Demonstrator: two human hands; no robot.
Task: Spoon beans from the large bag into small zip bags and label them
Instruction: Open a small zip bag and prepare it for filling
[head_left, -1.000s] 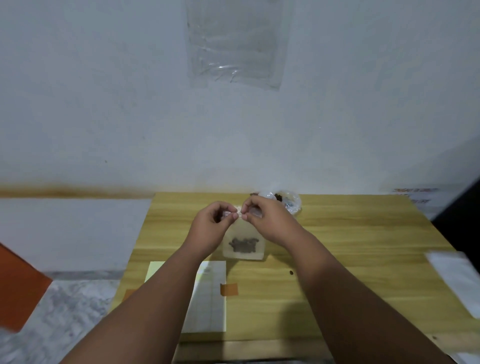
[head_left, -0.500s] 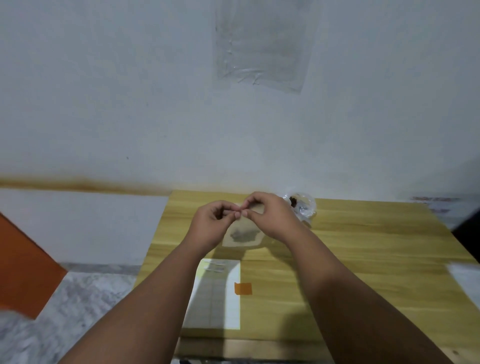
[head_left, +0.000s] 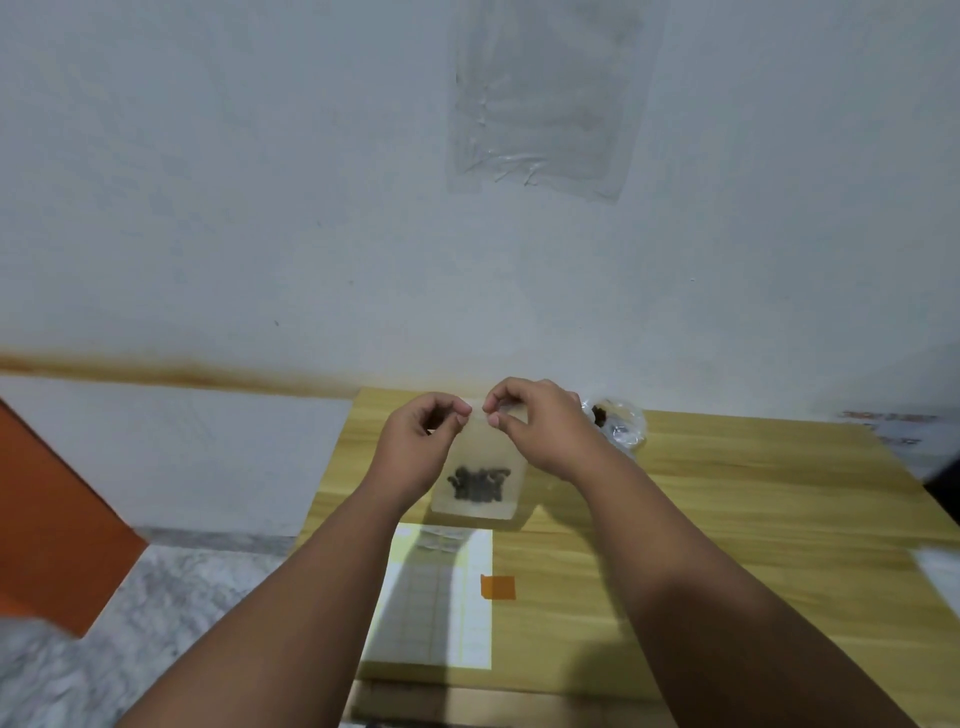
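Note:
A small clear zip bag hangs upright over the wooden table, with a dark clump of beans at its bottom. My left hand pinches the bag's top edge on the left. Beside it, my right hand pinches the same top edge, fingertips almost meeting the left ones. The large clear bag of beans sits behind my right hand near the wall, partly hidden. A label sheet with a grid lies flat on the table below the bag.
A small orange sticker lies on the table right of the label sheet. White paper shows at the right edge. An orange panel stands at the left, off the table. The white wall is just behind the table.
The small bag has been lifted back upright, so the beans now hang lower and the bag looks taller than half a second ago. Both hands stay pinched at its top.

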